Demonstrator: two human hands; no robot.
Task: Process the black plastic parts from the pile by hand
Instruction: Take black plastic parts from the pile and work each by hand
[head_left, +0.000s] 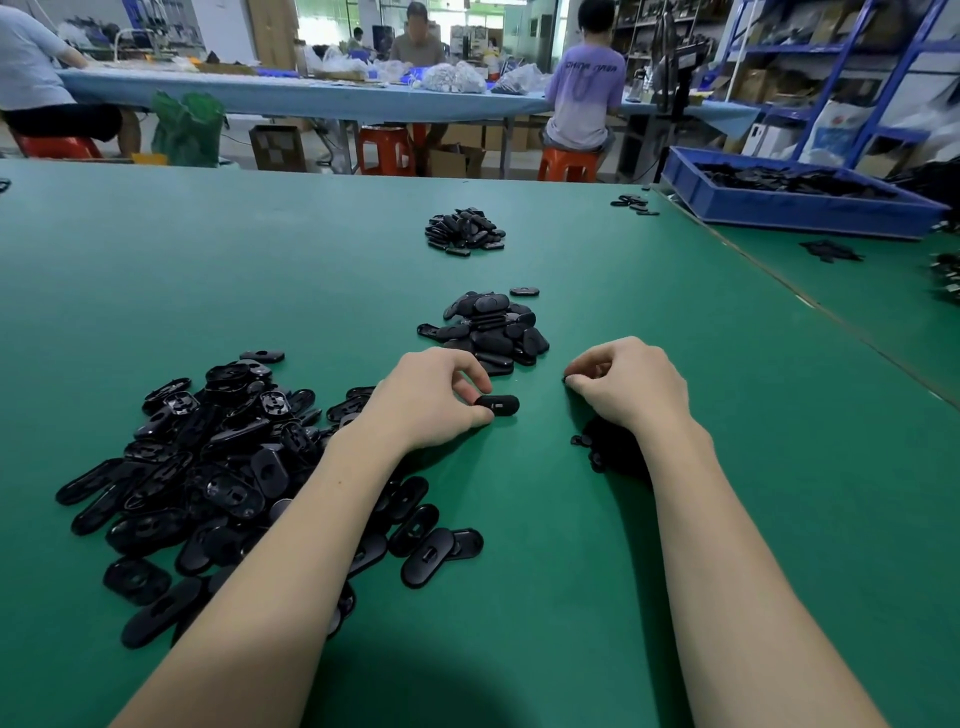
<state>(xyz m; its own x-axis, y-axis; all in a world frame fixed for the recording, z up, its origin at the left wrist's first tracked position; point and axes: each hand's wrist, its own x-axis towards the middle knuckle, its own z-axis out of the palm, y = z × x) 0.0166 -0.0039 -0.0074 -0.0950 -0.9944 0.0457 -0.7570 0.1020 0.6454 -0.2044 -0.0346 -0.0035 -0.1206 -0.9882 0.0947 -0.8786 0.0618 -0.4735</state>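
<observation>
Black part (497, 405) between left fingers (470, 382)

The desk (675, 545) is covered in a green matt mat, smooth and even. The big pile (208, 467) at the left is black plastic, smooth, with a dull shine on the curved faces. The part (500, 405) in the left hand (431, 400) looks matt black plastic. The tray (779, 208) at the far right is blue plastic with a slight gloss. The stools (566, 163) beyond are glossy orange-red plastic.
</observation>
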